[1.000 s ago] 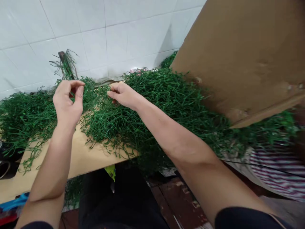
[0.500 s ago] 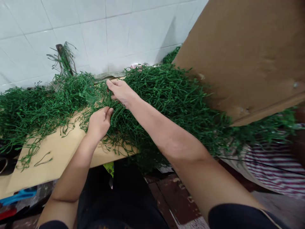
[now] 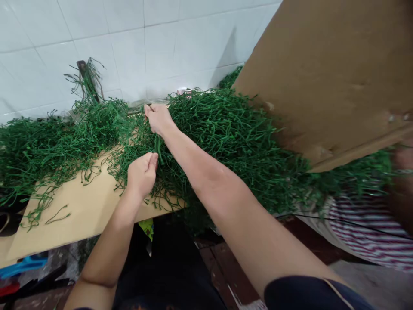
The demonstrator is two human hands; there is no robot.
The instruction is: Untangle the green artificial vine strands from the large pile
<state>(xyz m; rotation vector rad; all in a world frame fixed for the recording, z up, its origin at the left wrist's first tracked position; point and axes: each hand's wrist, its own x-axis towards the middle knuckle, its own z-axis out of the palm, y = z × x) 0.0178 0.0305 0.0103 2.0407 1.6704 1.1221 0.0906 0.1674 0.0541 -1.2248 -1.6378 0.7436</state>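
My left hand point(image 3: 141, 174) is closed, thumb pressed on the fingers, around the lower ends of some thin green stems point(image 3: 157, 145). Farther from me, my right hand point(image 3: 160, 119) pinches the upper part of the same stems, so they run stretched between both hands. The stems look like artificial plant pieces with small bud-like tips. Beside and under my right forearm spreads a big heap of green stems point(image 3: 226, 129). A second heap point(image 3: 41, 146) lies to the left. Both rest on a flat cardboard sheet point(image 3: 84, 211).
A large cardboard panel point(image 3: 329, 77) leans over the right side. White wall tiles point(image 3: 125, 47) stand behind. A dark post point(image 3: 84, 71) with stems hanging on it rises at back left. Lower left is a blue-handled object point(image 3: 24, 265); at right are striped fabric point(image 3: 358, 230) and a black cord.
My left hand has moved right and slightly toward me. My right hand has shifted a little up, and its fingers have closed more tightly. The stems between them now show as a taut bundle.
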